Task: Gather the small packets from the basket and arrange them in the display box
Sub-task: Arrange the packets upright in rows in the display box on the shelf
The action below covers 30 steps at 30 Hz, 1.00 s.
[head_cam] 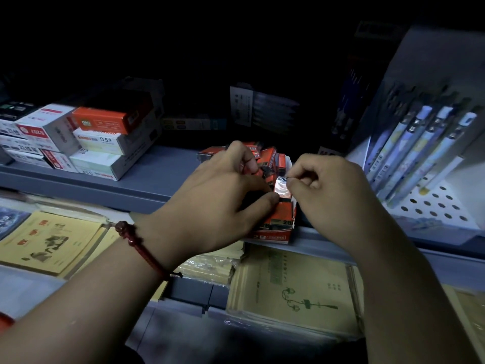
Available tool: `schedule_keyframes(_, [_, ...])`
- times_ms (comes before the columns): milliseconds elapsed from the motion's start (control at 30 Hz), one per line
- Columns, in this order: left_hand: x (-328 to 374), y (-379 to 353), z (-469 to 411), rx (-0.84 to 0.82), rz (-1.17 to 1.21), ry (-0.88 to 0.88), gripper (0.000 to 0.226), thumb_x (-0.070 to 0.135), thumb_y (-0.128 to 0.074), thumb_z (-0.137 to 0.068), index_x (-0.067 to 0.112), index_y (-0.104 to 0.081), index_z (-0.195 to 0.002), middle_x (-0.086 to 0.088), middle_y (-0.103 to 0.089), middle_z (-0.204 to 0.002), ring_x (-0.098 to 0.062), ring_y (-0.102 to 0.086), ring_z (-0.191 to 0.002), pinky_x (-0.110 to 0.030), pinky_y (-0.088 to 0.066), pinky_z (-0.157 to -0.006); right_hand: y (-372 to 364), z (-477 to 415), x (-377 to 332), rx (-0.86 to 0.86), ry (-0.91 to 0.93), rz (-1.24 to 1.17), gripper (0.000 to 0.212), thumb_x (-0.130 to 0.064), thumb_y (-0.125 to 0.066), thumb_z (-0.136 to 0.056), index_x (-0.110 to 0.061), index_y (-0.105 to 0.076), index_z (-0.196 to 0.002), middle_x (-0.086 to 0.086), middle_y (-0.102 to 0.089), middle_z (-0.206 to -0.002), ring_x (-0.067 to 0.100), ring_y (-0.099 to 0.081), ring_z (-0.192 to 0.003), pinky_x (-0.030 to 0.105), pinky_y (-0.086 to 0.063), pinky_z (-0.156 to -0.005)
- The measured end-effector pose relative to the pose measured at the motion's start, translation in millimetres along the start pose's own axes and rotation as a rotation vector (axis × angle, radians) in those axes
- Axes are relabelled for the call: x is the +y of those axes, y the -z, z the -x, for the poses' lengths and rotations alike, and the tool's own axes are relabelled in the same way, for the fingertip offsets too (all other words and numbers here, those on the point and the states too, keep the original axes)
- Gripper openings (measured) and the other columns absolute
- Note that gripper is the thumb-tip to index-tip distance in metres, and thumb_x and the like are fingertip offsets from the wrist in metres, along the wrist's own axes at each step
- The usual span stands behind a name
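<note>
Over the orange display box (280, 232) at the front edge of a grey shelf (147, 179), the left hand (217, 200) curls round small packets (273, 158) standing inside it, while the right hand (330, 195) pinches a glossy packet (280, 189) at the box's top.

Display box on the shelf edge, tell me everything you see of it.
The display box is orange-red cardboard, 2B printed on its front wall, open-topped, sitting at the front edge of the grey shelf. Orange packets stand crowded inside. The left hand grips some packets; the right hand pinches a shiny packet near its right wall.
</note>
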<state>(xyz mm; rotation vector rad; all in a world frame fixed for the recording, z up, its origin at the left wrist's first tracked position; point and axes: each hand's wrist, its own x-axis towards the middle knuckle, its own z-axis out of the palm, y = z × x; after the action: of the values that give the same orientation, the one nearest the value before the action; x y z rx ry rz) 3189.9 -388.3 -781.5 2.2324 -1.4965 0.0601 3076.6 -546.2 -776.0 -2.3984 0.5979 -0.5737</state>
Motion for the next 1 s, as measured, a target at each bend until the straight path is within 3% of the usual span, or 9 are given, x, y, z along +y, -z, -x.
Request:
schedule_keyframes(167, [2.4,-2.3,2.7,0.026,0.034,0.008,0.037,0.055,-0.046,-0.097,0.033,-0.076,-0.104,0.005,-0.039,-0.115,-0.013,-0.048,-0.100,-0.036,-0.047,-0.085,-1.2,-1.2,-2.5,-0.058,0.015,0.038,0.020,-0.014,-0.061,-0.095,-0.020,-0.069,-0.078,-0.008,-0.052,-0.052,0.005,-0.052,-0.050,0.018,-0.040,-0.048])
schedule_keyframes(300, [2.1,-2.9,4.6,0.039,0.052,0.006,0.039,0.054,-0.047,-0.098,0.033,-0.075,-0.114,0.006,-0.038,-0.116,-0.012,-0.049,-0.098,-0.030,-0.043,-0.080,-0.3,-3.3,-2.3,-0.098,0.028,0.079,0.021,-0.017,-0.061,-0.097,-0.022,-0.073,-0.080,-0.008,-0.057,-0.056,0.002,-0.056,-0.054,0.015,-0.042,-0.049])
schedule_keyframes(433, [0.5,-4.5,4.0,0.072,0.018,0.006,0.050,0.057,-0.047,-0.096,0.020,-0.073,-0.117,0.006,-0.038,-0.114,-0.013,-0.051,-0.098,-0.036,-0.051,-0.084,-1.1,-6.3,-2.5,-0.124,0.016,0.099,0.020,-0.021,-0.062,-0.097,-0.025,-0.074,-0.080,-0.010,-0.059,-0.060,0.003,-0.055,-0.051,0.010,-0.041,-0.047])
schedule_keyframes(600, [-0.7,-2.0,4.2,0.064,0.024,-0.029,0.043,0.060,-0.045,-0.095,0.028,-0.071,-0.110,0.009,-0.038,-0.113,-0.011,-0.050,-0.098,-0.033,-0.051,-0.083,-1.3,-5.2,-1.0,-0.101,-0.002,0.056,0.018,-0.019,-0.065,-0.092,-0.023,-0.071,-0.076,-0.009,-0.058,-0.059,0.003,-0.056,-0.052,0.014,-0.042,-0.048])
schedule_keyframes(733, [0.9,-1.6,3.1,0.023,-0.003,-0.049,0.038,0.061,-0.042,-0.098,0.033,-0.068,-0.096,0.006,-0.036,-0.113,-0.014,-0.047,-0.098,-0.038,-0.049,-0.084,-0.2,-3.5,-0.5,-0.080,-0.010,0.047,0.019,-0.017,-0.065,-0.091,-0.021,-0.071,-0.073,-0.007,-0.063,-0.061,0.010,-0.060,-0.055,0.022,-0.047,-0.054])
schedule_keyframes(800, [1.9,-1.5,2.7,0.001,-0.030,-0.046,0.043,0.063,-0.037,-0.099,0.035,-0.068,-0.093,0.006,-0.034,-0.113,-0.016,-0.045,-0.099,-0.041,-0.047,-0.086,1.2,-2.7,-0.7,-0.085,-0.005,0.036,0.020,-0.017,-0.065,-0.092,-0.021,-0.072,-0.074,-0.008,-0.063,-0.060,0.007,-0.059,-0.053,0.020,-0.046,-0.050])
schedule_keyframes(1000, [7.0,-1.2,3.8,-0.011,-0.078,-0.027,0.056,0.068,-0.030,-0.098,0.033,-0.074,-0.102,0.003,-0.033,-0.112,-0.021,-0.045,-0.101,-0.041,-0.046,-0.091,4.1,-1.9,-1.0,-0.082,0.015,0.005,0.019,-0.016,-0.068,-0.091,-0.024,-0.074,-0.075,-0.010,-0.070,-0.069,0.002,-0.065,-0.065,0.016,-0.050,-0.057])
